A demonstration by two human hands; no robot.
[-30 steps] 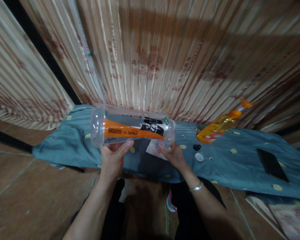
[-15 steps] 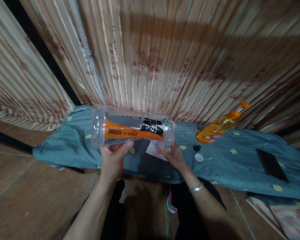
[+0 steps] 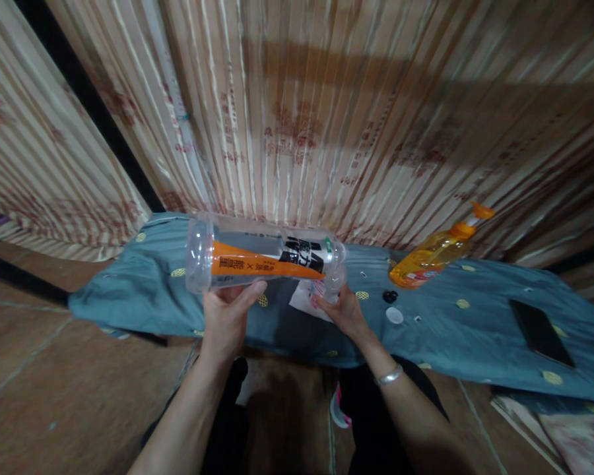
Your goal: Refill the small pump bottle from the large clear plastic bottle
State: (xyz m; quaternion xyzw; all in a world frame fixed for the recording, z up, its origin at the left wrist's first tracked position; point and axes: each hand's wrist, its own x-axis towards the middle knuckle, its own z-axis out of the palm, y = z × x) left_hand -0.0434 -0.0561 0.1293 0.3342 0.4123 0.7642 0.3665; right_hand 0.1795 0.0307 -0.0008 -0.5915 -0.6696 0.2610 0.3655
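A large clear plastic bottle [image 3: 247, 254] with an orange, black and silver label lies nearly level in the air, its neck end to the right. My left hand [image 3: 228, 313] holds it from below near the base, thumb along its near side. At the neck end, my right hand [image 3: 345, 311] is closed around a smaller clear plastic bottle [image 3: 334, 277] with pinkish marks low on it. The two bottles meet or overlap there; whether their mouths touch I cannot tell. A white paper or cloth [image 3: 304, 300] shows behind the right fingers, on the teal cloth.
The bench is covered with teal cloth [image 3: 143, 284]. To the right stand or lean an orange pump bottle [image 3: 426, 260], a black cap [image 3: 389, 296], a white disc [image 3: 395, 315] and a black phone [image 3: 539, 330]. A pleated curtain [image 3: 297, 132] hangs behind.
The view has shifted slightly. Both hands keep their hold on the bottles, with hardly any visible movement.
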